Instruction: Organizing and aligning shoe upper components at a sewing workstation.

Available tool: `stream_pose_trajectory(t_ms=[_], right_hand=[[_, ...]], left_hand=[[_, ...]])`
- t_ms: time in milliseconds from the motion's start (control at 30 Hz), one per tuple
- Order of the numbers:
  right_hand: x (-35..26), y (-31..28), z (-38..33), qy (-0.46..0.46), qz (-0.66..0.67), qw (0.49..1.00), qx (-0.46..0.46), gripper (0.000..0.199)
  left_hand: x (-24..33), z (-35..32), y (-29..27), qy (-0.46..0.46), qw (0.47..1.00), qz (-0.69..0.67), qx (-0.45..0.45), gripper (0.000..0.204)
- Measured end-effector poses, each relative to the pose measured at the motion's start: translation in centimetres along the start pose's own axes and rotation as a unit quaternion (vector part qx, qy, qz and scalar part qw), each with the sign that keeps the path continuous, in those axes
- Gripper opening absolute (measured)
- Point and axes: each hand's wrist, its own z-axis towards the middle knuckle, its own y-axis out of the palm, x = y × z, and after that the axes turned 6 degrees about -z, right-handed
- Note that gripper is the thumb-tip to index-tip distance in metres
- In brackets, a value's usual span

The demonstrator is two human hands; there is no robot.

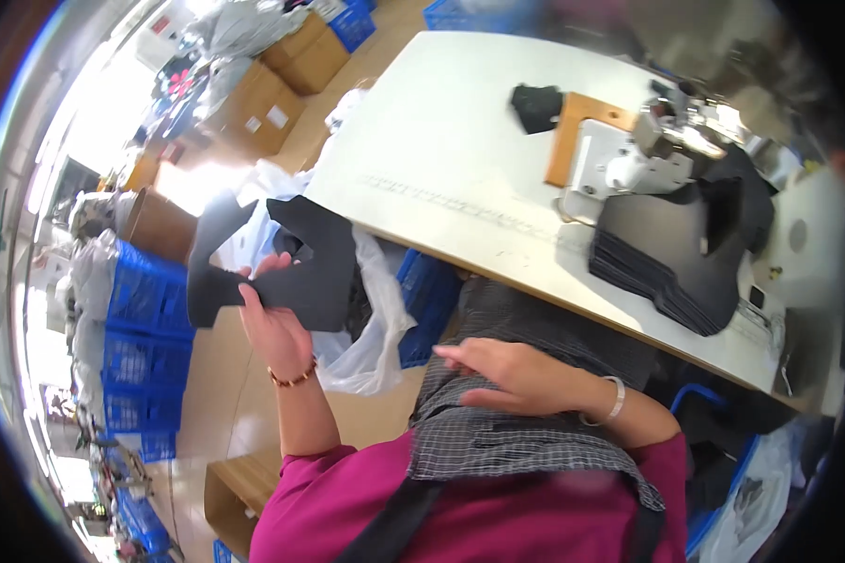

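Dark cut fabric piece (272, 267) held up left of the tabletop (460, 150), over a white plastic bag (376, 319). Left hand (272, 324) grip closed on its lower edge. Right hand (512, 375) flat, fingers open, resting on checkered apron (526, 441), holding nothing. Stack of dark pieces (667, 263) beside what looks like a sewing machine (648, 150).

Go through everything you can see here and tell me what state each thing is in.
Left hand: gripping dark fabric pieces, raised
Right hand: open, flat on checked apron
Stack of dark fabric pieces: piled on the white table
Clear plastic bag: open, slumped
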Motion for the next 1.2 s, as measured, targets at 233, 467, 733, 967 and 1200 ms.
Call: stream_pose_trajectory(t_ms=[233, 467, 733, 967, 1200], right_hand=[[-0.9, 2.6, -1.8, 0.009, 0.376, 0.870, 0.319, 0.044], [-5.8, -6.7, -15.8, 0.171, 0.230, 0.840, 0.461, 0.020], [-7.5, -15.0, -22.4, 0.349, 0.067, 0.808, 0.471, 0.026], [-3.0, -22.2, -22.5, 0.388, -0.193, 0.734, 0.523, 0.021], [-0.4, -25.5, -19.8, 0.438, -0.468, 0.617, 0.456, 0.024]], left_hand=[[-7.1, -10.5, 12.7, 0.056, 0.947, -0.017, -0.317, 0.047], [-10.4, -10.0, 15.2, -0.161, 0.855, 0.059, -0.490, 0.085], [-12.2, -11.6, 18.6, -0.505, 0.766, -0.191, -0.349, 0.043], [-14.4, -11.0, 22.9, -0.517, 0.726, -0.129, -0.434, 0.034], [-14.6, -11.7, 25.8, -0.544, 0.685, -0.059, -0.481, 0.044]])
